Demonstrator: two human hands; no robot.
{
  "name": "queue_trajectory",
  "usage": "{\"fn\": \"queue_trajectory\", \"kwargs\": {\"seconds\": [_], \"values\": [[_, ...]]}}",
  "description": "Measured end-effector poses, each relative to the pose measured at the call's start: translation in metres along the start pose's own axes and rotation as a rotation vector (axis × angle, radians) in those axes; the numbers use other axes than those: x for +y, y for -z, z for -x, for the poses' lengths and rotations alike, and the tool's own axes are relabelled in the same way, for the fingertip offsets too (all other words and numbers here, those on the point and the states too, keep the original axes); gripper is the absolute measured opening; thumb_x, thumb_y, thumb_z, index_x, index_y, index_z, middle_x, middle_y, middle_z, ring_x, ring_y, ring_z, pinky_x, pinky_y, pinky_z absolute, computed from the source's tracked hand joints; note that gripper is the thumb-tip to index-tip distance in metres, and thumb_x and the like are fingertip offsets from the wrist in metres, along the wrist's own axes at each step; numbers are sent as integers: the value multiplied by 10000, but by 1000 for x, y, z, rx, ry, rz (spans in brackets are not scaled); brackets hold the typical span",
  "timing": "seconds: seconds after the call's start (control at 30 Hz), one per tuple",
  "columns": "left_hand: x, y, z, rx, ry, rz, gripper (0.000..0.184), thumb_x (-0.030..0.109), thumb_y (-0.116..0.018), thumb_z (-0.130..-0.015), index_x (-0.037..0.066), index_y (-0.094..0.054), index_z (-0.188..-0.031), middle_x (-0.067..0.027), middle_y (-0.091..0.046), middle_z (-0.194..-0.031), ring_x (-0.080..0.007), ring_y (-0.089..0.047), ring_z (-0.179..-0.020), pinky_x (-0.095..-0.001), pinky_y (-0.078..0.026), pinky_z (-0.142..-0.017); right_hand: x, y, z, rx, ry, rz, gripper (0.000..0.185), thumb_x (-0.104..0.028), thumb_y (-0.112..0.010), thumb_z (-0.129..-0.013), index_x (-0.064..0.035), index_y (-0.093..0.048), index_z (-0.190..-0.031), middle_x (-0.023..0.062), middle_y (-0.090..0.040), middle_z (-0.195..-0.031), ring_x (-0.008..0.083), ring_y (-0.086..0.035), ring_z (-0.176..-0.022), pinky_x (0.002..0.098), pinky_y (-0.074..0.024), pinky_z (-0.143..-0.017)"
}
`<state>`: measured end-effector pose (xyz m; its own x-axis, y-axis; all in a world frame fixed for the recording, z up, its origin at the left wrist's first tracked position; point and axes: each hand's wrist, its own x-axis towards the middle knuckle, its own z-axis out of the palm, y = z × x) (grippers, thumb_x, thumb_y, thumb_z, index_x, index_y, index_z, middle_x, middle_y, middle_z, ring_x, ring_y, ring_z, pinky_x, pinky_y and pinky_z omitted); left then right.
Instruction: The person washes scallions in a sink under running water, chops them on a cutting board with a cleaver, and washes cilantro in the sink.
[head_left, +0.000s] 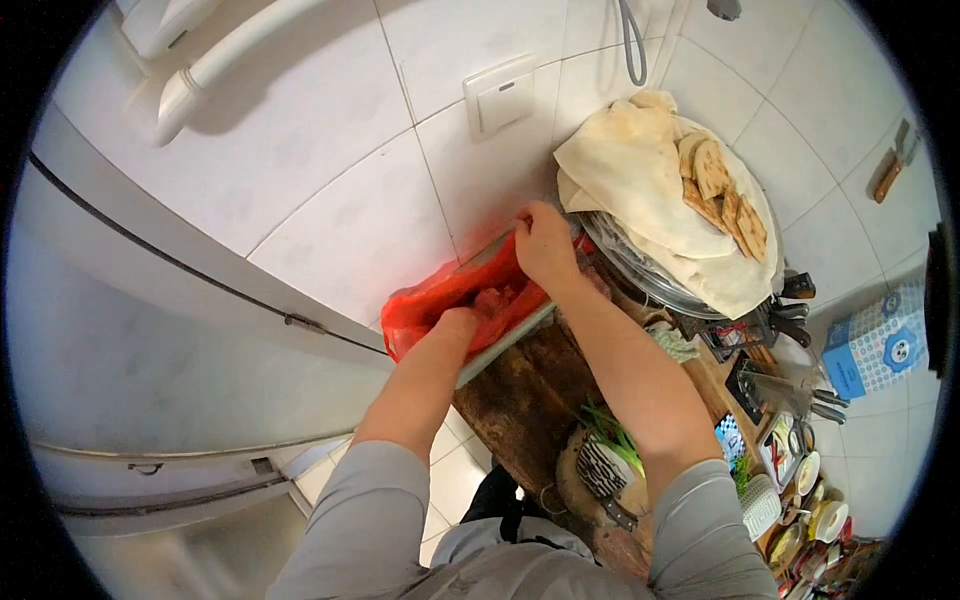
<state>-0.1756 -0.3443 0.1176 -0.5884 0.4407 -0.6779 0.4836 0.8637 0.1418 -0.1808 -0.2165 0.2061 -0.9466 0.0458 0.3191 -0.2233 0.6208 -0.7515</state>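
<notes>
A red plastic bag is lying along the tiled wall at the end of the wooden desk, its mouth gaping upward. A pale-edged container is showing beneath it, mostly covered, so its full shape is staying hidden.

The left hand is reaching into the bag; its fingers are disappearing among the red folds, and I cannot tell whether they are grasping anything — the reddish lump beside them is blending into the plastic. The right hand is bending over the bag's far end near the wall, its fingers curling with the tips turned out of sight; whether they are gripping the edge, I cannot tell.

Beside the right hand, flatbread is covering much of a round metal tray, with browned pieces sitting on top. Nearer the body, a patterned cleaver is resting on a round board — the right arm is partly hiding the greens there. Small items along the desk's far side are blurring together at the lens's dark border.
</notes>
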Motion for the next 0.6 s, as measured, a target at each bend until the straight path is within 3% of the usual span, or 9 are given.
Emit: {"fn": "queue_trajectory", "kwargs": {"seconds": [0.1, 0.2, 0.3, 0.43, 0.47, 0.53, 0.57, 0.6], "values": [[5, 17, -13, 64, 11, 62, 287, 70, -508, -773, 19, -657, -1014, -197, -621, -1089, -308, -595, -1030, -398, -470, -871, 0, 2, 0, 12, 23, 70, 153, -48, -516, -796, 21, -596, -906, 218, -575, -980, 411, -524, -994, 447, -437, -849], [-5, 12, -11, 120, 16, 106, 289, 68, -507, -773, 19, -656, -1016, -197, -622, -1087, -308, -595, -1029, -396, -469, -872, -19, 9, 12, 125, 298, 273, 168, -15, -556, -768, -12, -604, -930, 198, -554, -1013, 367, -550, -948, 426, -452, -822], [-32, -25, 4, 194, 35, 114, 291, 65, -507, -772, 19, -655, -1017, -198, -622, -1085, -307, -596, -1027, -395, -469, -873, -31, -5, 29, -24, 515, 120, 175, -28, -544, -762, -25, -611, -923, 174, -571, -990, 350, -560, -936, 423, -460, -833], [-19, 1, 75, 128, -53, 142, 294, 56, -504, -767, 21, -654, -1018, -209, -625, -1067, -318, -598, -1012, -392, -471, -866, -29, -29, 46, -883, -28, 399, 268, -127, -526, -797, -36, -613, -1034, 145, -609, -1103, 320, -567, -1062, 419, -481, -844], [-13, 11, 89, 97, -96, 165, 295, 53, -503, -765, 22, -653, -1018, -214, -626, -1059, -324, -599, -1005, -390, -472, -863, -22, -35, 49, -930, -8, 437, 286, -130, -528, -801, -39, -611, -1058, 150, -617, -1093, 317, -573, -1063, 418, -483, -846], [-11, -6, 92, 293, -152, 494, 285, 83, -517, -762, 17, -649, -1005, -241, -615, -1051, -346, -595, -995, -399, -471, -858, -7, -41, 54, -1028, 43, 518, 323, -136, -533, -807, -44, -607, -1107, 161, -634, -1073, 311, -585, -1064, 417, -486, -849], [-14, -14, 93, 392, -169, 669, 282, 99, -523, -760, 15, -647, -999, -255, -610, -1047, -357, -594, -990, -404, -470, -856, -2, -38, 59, -970, 21, 531, 319, -138, -538, -805, -43, -617, -1100, 162, -628, -1085, 314, -586, -1062, 418, -485, -856], [-20, -22, 88, 490, -91, 626, 284, 107, -525, -759, 8, -644, -997, -262, -610, -1035, -365, -594, -984, -409, -470, -854, -10, -26, 64, -919, 7, 540, 315, -139, -544, -804, -42, -626, -1092, 164, -623, -1097, 316, -587, -1060, 420, -484, -863]]}}
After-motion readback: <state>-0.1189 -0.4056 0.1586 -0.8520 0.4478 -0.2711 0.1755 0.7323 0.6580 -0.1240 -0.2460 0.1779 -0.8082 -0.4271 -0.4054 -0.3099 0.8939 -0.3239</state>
